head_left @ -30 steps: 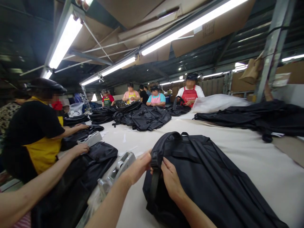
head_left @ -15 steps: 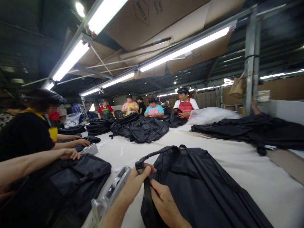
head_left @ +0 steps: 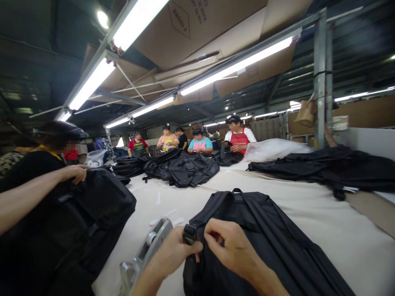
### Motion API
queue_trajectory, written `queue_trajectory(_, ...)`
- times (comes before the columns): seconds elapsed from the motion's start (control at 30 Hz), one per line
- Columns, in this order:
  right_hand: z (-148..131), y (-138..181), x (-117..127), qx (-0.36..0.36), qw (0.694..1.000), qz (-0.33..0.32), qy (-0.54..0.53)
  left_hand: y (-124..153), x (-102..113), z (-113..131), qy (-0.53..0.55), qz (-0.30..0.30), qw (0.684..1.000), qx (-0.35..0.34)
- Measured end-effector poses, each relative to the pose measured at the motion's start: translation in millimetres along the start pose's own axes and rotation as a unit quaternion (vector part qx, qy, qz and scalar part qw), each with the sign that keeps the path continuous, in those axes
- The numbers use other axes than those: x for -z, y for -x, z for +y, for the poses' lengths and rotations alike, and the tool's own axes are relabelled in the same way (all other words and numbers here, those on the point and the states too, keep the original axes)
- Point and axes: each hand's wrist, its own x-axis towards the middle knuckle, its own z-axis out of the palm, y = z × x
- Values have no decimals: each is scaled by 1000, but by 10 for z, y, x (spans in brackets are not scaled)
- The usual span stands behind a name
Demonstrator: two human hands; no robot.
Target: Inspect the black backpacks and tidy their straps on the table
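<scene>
1. A bag factory floor is shown.
2. Black backpacks (head_left: 185,168) are heaped along a long cloth-covered counter (head_left: 339,234).
3. Aproned workers (head_left: 239,137) are lined up behind it.
4. Fluorescent tube lights (head_left: 234,65) and cardboard sheets (head_left: 197,20) are hung overhead.

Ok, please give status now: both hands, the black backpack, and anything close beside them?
Left hand and right hand both pinch the strap buckle. Black backpack flat on the table. Metal tool lies beside left wrist; co-worker's bag further left.

Bare table (head_left: 333,238) lies open right of the backpack (head_left: 265,234); a metal tool (head_left: 148,244) and a neighbour's raised bag (head_left: 77,230) crowd the left
</scene>
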Motion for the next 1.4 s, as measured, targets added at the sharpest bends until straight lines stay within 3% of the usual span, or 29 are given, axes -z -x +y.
queue_trajectory(0.07, -81, -9, 178, 59, 998, -28, -26, 22, -71, -22, 17, -48, 998, 26)
queue_trajectory(0.13, -157, -15, 274, 111, 985, -109, -71, 36, -130, -51, 10, -73, 997, 31)
queue_trajectory(0.2, -209, -20, 293, 121, 965, -196, -129, 50, -172, -70, -13, -77, 996, 34)
queue_trajectory(0.27, -215, -28, 275, 100, 954, -227, -168, 67, -192, -68, -25, -80, 995, 49)
queue_trajectory(0.37, -114, -33, 261, 49, 969, -175, -169, 94, -187, -46, 24, -64, 997, 36)
queue_trajectory(0.47, 74, -23, 277, -24, 975, -110, -193, 115, -180, -55, 64, 21, 998, -18)
queue_trajectory(0.6, 272, -1, 278, -90, 956, -44, -276, 126, -237, -130, -23, 133, 991, -28)
queue_trajectory(0.7, 307, 2, 257, -99, 941, -30, -322, 119, -319, -165, -59, 177, 981, -60)
queue_trajectory(0.83, 286, -10, 240, -91, 936, -36, -338, 66, -412, -155, -67, 197, 970, -126)
queue_trajectory(1.1, 280, -11, 261, -75, 940, -40, -331, -40, -518, -251, -52, 242, 963, -102)
queue_trajectory(1.4, 277, -7, 204, -69, 939, -55, -333, -21, -451, -213, -84, 204, 967, -126)
